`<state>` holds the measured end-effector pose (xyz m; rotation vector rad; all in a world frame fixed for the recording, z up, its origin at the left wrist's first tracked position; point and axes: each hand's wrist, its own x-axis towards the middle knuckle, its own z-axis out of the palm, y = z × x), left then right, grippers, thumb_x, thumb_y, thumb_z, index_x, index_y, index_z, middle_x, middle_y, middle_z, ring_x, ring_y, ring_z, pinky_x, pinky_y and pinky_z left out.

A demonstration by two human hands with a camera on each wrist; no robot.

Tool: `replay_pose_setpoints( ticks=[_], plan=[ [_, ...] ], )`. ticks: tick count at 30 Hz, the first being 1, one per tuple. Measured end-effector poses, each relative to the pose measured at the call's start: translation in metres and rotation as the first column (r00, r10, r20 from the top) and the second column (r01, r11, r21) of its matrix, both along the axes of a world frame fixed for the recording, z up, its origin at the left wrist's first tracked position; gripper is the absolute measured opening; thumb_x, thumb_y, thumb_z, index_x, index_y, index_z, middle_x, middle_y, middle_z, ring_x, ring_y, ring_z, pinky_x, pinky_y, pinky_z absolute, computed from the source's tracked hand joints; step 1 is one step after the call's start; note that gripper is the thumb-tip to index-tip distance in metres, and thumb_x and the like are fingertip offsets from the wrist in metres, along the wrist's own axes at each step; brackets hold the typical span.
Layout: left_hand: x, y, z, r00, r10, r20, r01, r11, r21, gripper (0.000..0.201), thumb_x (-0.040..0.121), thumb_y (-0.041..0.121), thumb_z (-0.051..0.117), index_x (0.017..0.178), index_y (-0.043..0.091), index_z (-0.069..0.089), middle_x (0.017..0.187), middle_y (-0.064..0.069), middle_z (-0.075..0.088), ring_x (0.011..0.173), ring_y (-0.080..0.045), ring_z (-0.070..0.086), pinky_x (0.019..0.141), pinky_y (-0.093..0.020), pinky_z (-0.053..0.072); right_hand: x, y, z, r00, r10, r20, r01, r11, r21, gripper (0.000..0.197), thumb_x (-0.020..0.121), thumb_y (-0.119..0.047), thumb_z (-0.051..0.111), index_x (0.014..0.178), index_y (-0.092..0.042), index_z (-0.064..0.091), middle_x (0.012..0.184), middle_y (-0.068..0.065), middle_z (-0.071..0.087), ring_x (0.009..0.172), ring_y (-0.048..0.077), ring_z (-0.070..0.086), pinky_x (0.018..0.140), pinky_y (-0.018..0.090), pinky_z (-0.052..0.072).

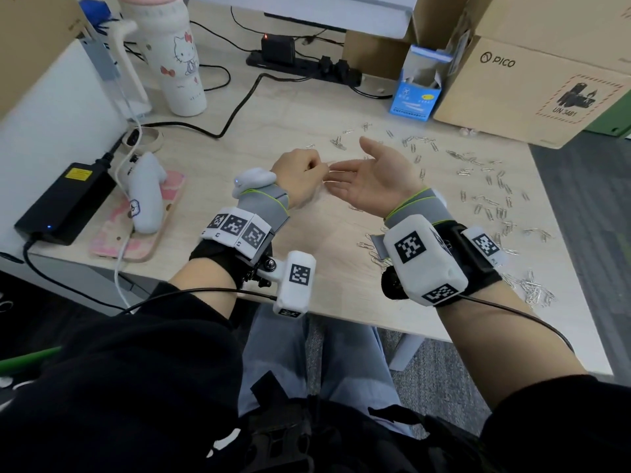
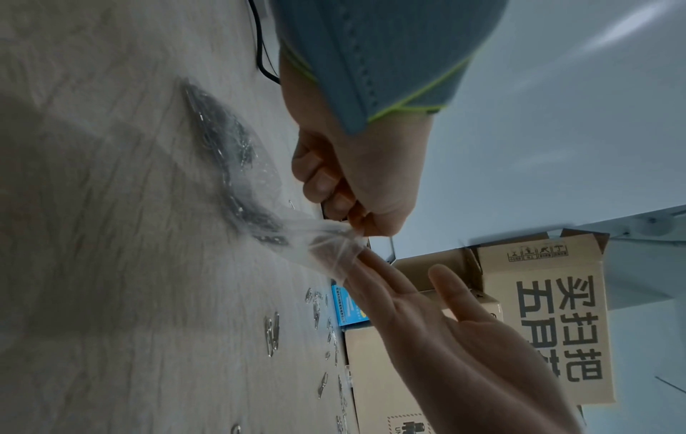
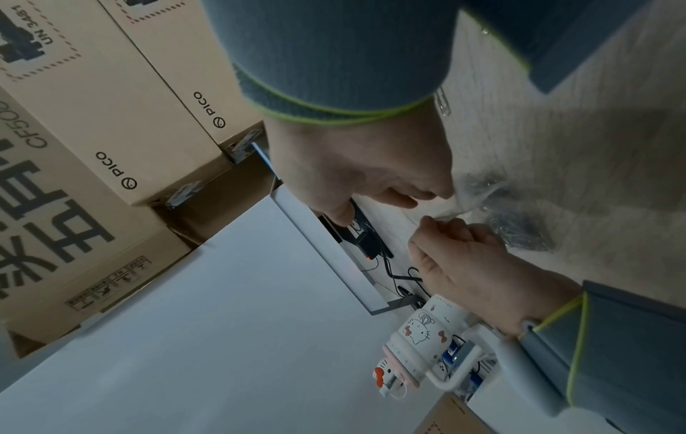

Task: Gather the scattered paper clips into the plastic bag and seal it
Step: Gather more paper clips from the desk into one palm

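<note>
Two PICO boxes (image 3: 111,97), UN 3481 label (image 1: 568,104), Hello Kitty bottle (image 1: 177,59)

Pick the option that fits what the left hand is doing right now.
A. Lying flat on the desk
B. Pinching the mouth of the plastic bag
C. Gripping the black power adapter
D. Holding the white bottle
B: in the left wrist view the left hand curls its fingers and pinches the rim of the plastic bag, with the right hand open beside it.

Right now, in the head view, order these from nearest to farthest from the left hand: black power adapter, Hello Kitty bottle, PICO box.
1. Black power adapter, left of the left hand on the desk edge.
2. Hello Kitty bottle, back left.
3. PICO box, far right, past the right hand.
</note>
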<state>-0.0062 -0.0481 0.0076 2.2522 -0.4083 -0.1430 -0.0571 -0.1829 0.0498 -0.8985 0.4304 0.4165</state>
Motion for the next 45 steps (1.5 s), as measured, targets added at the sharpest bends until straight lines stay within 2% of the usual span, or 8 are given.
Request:
replay_pose_setpoints(
  ticks=[4,11,23,27,32,37,41,45],
  plan=[
    [-0.004,0.003,0.000,1.000,0.008,-0.028,-0.009,0.998,-0.056,0.021,0.067,0.036,0.040,0.061,0.019,0.050,0.055,0.005,0.045,0.063,-0.023,0.044,0.059,-0.030,0.034,-0.005,-0.004,-0.004,0.999,-0.016,0.046,0.019,0.998,-0.056,0.043,0.100,-0.028,0.031,0.107,0.008,0.054,0.124,0.024,0.053,0.119,0.036,0.050,0.104,0.038,0.041],
    [-0.008,-0.001,-0.007,0.999,-0.011,-0.046,0.007,0.997,-0.078,0.014,0.077,0.024,0.051,0.064,0.019,0.052,0.054,0.006,0.047,0.063,-0.023,0.045,0.064,-0.028,0.036,-0.022,-0.020,-0.019,0.981,-0.185,0.060,0.184,0.983,0.021,0.033,0.098,-0.015,0.033,0.100,0.006,0.059,0.106,0.021,0.065,0.083,0.032,0.070,0.082,0.035,0.056],
    [-0.036,-0.037,-0.005,0.999,-0.036,0.030,0.036,0.999,0.012,0.018,0.078,0.029,0.060,0.066,0.018,0.054,0.063,-0.001,0.051,0.070,-0.020,0.047,0.065,-0.023,0.032,-0.081,-0.071,-0.052,0.894,-0.428,0.132,0.446,0.829,-0.336,0.019,0.094,-0.010,0.043,0.087,-0.006,0.060,0.089,0.007,0.067,0.076,0.021,0.066,0.071,0.025,0.056],
    [-0.051,-0.053,-0.004,0.986,-0.165,-0.021,0.164,0.985,-0.057,0.021,0.077,0.023,0.063,0.060,0.022,0.053,0.047,0.005,0.053,0.039,-0.008,0.050,0.050,-0.017,0.038,-0.104,-0.093,-0.059,0.877,-0.449,0.175,0.475,0.749,-0.462,0.013,0.093,-0.011,0.049,0.091,-0.008,0.061,0.088,0.006,0.068,0.073,0.017,0.066,0.067,0.023,0.055],
    [-0.069,-0.065,-0.004,0.940,-0.328,-0.096,0.336,0.938,0.083,0.020,0.072,0.024,0.075,0.083,0.013,0.063,0.060,0.004,0.058,0.045,-0.008,0.056,0.042,-0.015,0.045,-0.132,-0.116,-0.061,0.825,-0.468,0.317,0.537,0.475,-0.697,0.017,0.089,-0.001,0.048,0.097,-0.004,0.063,0.087,0.008,0.065,0.071,0.012,0.061,0.058,0.020,0.049],
    [-0.080,-0.069,-0.007,0.929,-0.306,-0.210,0.356,0.894,0.273,0.045,0.058,0.026,0.086,0.092,0.011,0.061,0.068,0.005,0.054,0.061,-0.027,0.059,0.064,-0.037,0.056,-0.162,-0.148,-0.079,0.885,-0.318,0.340,0.325,-0.100,-0.940,0.050,0.079,-0.024,0.062,0.127,-0.012,0.055,0.131,0.009,0.054,0.123,0.027,0.048,0.103,0.039,0.038],
    [-0.087,-0.075,-0.016,0.937,-0.280,-0.209,0.336,0.885,0.322,0.045,0.060,0.024,0.085,0.095,0.008,0.061,0.081,-0.002,0.058,0.072,-0.026,0.058,0.074,-0.034,0.051,-0.174,-0.155,-0.091,0.943,-0.331,0.045,-0.003,-0.141,-0.990,0.082,0.081,-0.050,0.061,0.144,-0.008,0.030,0.153,0.017,0.020,0.144,0.032,0.009,0.115,0.051,0.009],
    [-0.091,-0.087,-0.022,0.944,-0.301,-0.137,0.330,0.887,0.325,0.028,0.066,0.022,0.081,0.085,0.013,0.063,0.081,-0.005,0.061,0.075,-0.020,0.054,0.064,-0.024,0.042,-0.177,-0.154,-0.099,0.984,-0.174,-0.043,-0.066,-0.128,-0.990,0.084,0.078,-0.058,0.053,0.137,-0.001,0.038,0.152,0.020,0.021,0.142,0.032,0.014,0.116,0.044,0.010]
  ],
)
